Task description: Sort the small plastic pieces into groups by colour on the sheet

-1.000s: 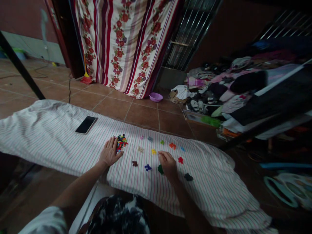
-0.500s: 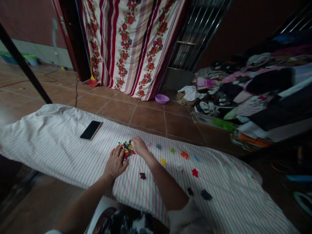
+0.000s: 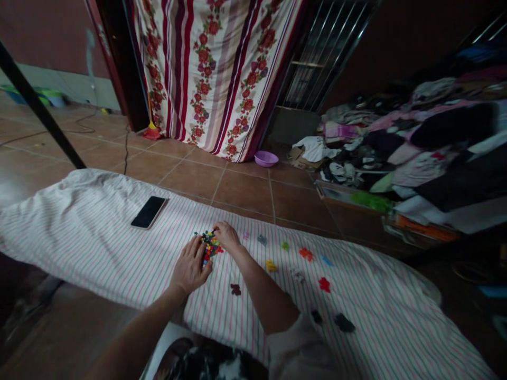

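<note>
A heap of small mixed-colour pieces (image 3: 211,246) lies on the striped cloth (image 3: 119,248). My left hand (image 3: 190,265) rests at the heap's left side, fingers stretched out and lying flat against its edge. At the far right edge of the heap, my right hand (image 3: 226,236) has its fingers bent together in a pinch; whatever is between them is too small to make out. To the right are little piles sorted by colour: yellow pieces (image 3: 271,265), orange pieces (image 3: 306,254), red pieces (image 3: 324,284), brown pieces (image 3: 235,289) and black pieces (image 3: 344,323).
A phone (image 3: 149,212) lies on the cloth left of the heap. Beyond the cloth's far edge is a tiled floor with a purple basin (image 3: 266,158). A floral curtain (image 3: 222,74) hangs behind. Clothes (image 3: 412,137) are heaped at the right.
The whole view has shifted slightly, so things on the right appear farther right. Both hands stay at the heap, with the right fingers still pinched at its far edge.
</note>
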`<state>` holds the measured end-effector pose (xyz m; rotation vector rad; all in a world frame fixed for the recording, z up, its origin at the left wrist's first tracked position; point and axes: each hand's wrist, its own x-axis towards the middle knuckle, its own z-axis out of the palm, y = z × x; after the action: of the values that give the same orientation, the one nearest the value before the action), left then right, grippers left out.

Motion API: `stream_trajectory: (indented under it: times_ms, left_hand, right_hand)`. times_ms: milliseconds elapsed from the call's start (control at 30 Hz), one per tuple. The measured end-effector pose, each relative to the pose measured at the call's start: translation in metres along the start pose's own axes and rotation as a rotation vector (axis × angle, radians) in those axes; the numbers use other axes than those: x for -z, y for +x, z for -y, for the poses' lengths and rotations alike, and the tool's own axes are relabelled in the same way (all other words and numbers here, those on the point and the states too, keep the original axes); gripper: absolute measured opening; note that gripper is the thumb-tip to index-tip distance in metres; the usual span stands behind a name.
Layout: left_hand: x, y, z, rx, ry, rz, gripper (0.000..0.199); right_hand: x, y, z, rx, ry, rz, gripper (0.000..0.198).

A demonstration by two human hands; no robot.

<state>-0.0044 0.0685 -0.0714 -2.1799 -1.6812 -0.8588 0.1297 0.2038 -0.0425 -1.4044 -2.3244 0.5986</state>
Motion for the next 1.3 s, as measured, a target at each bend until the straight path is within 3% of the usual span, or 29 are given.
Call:
stream_trajectory:
  times_ms: [267,533,833,1133,1300]
  left_hand:
    - [-0.002,-0.002,0.002,0.006,-0.031,0.0,0.049]
    - [0.0,-0.002,0.004,-0.005,-0.053,0.015,0.049]
    - [0.005,-0.003,0.004,-0.057,-0.065,0.025,0.043]
    - [0.012,-0.022,-0.008,-0.079,-0.025,0.004,0.034]
    - [0.018,-0.035,-0.018,-0.098,-0.035,0.026,0.029]
  right_hand:
    - [0.01,-0.025,-0.001,-0.1,0.372,-0.275,0.021]
    - [0.045,-0.118,-0.03,-0.186,0.547,-0.465,0.017]
    - [0.081,-0.242,-0.071,-0.39,0.374,-0.568,0.025]
    - [0.077,-0.298,-0.1,-0.449,0.309,-0.696,0.027]
    - [0.078,-0.324,-0.112,-0.511,0.273,-0.688,0.025]
